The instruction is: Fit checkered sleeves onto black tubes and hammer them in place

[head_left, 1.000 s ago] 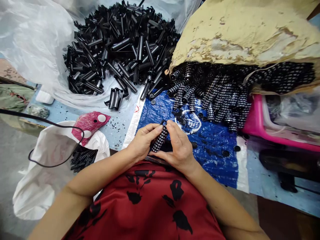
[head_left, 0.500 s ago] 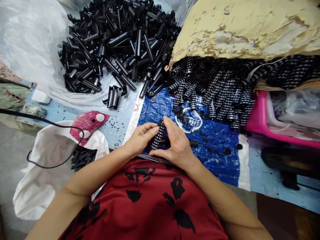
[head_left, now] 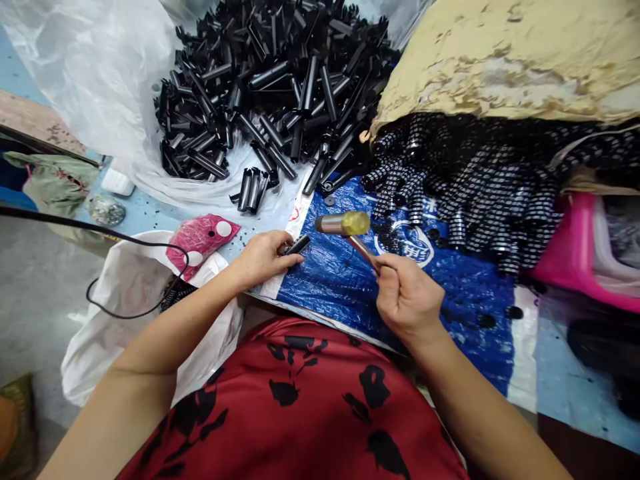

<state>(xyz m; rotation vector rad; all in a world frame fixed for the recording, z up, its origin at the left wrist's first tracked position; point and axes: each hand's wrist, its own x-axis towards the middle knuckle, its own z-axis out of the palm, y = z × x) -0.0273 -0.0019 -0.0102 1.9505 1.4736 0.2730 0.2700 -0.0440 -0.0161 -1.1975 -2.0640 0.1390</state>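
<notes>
My left hand (head_left: 265, 259) is closed around a black ribbed tube (head_left: 298, 245), whose smooth end points up and right between thumb and fingers. In my right hand (head_left: 410, 293) is a mallet (head_left: 345, 223) with a yellow end, gripped by its thin handle. The mallet head is raised above the blue plastic sheet (head_left: 330, 287), to the right of the tube and apart from it. Loose black tubular pieces (head_left: 260, 80) lie in a big heap beyond my left hand. Black tubes with rows of pale slots (head_left: 475, 193) spill out beyond my right hand.
A yellow sack (head_left: 500, 60) covers the back of the slotted tubes, with a pink bin (head_left: 565, 247) beside it. At left are a pink wrapped bundle (head_left: 200, 243), a white bag (head_left: 115, 340) and a black cable (head_left: 125, 316). Small black discs (head_left: 513, 313) are scattered about.
My hands have moved apart. The left has carried the tube leftward, while the right has let go of it and taken up the mallet. The view has shifted slightly.
</notes>
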